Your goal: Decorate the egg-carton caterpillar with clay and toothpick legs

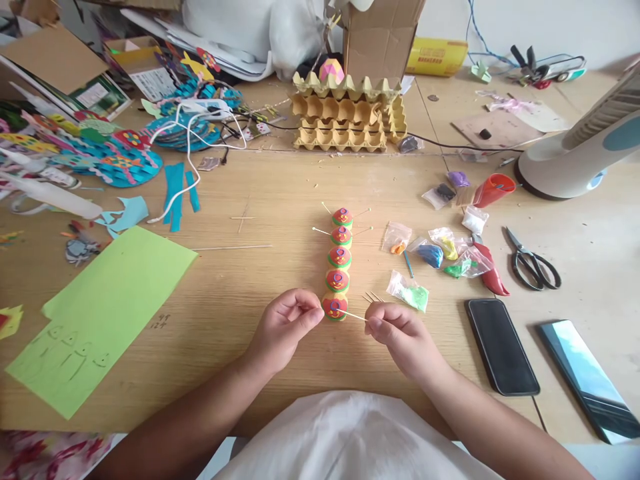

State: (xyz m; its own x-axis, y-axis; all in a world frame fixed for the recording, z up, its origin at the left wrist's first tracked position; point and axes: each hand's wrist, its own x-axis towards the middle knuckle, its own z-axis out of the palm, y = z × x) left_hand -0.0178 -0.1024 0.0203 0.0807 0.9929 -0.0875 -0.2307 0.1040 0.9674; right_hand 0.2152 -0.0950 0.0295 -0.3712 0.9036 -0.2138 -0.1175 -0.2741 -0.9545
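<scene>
My right hand [403, 333] pinches one end of a thin wooden stick [353, 314], whose other end lies over the nearest red-topped piece of an egg-carton strip [339, 280]. Left of that piece is my left hand [290, 327], its thumb and fingertips pressed together; what they hold, if anything, is too small to tell. The strip runs away from me in a column of several domes with red tops, green rims and purple and yellow details. Pale-tipped sticks [321, 231] stick out on both sides of the two farthest domes. Several loose sticks [373, 297] lie beyond my right hand.
Bags of coloured clay [431, 253], black scissors [535, 267] and two phones [503, 347] are on the right. Green paper [107, 313] lies left. Egg cartons [345, 123] stand at the back, a white appliance [580, 150] at the back right.
</scene>
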